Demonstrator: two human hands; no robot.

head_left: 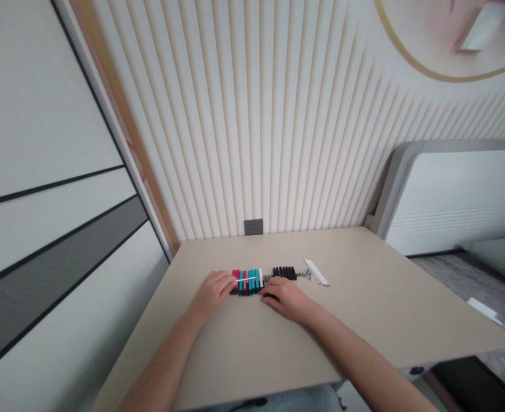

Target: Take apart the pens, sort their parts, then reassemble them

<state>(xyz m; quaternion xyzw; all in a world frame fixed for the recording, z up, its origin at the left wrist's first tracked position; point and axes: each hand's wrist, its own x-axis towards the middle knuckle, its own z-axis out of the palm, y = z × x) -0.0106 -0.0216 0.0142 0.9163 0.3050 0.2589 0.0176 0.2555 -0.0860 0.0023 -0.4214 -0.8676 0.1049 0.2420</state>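
Observation:
A thin white stick (247, 279) sticks out to the right from my left hand (215, 290), which is closed on its left end. It crosses above a row of several red and teal tubes (244, 274) with black ends, laid side by side on the table. A white tube (260, 276) lies at the right end of that row. Beside it rests my right hand (284, 296), fingers curled and pressed together near a black end; whatever they grip is hidden. Small metallic coiled pieces (267, 278) show just above the right fingers.
Several black tubes (284, 273) lie in a row beyond my right hand. More metallic coils (304, 274) are to their right, then a bundle of thin white sticks (316, 272). The beige table (364, 303) reaches back to a ribbed wall with a dark socket (253, 227).

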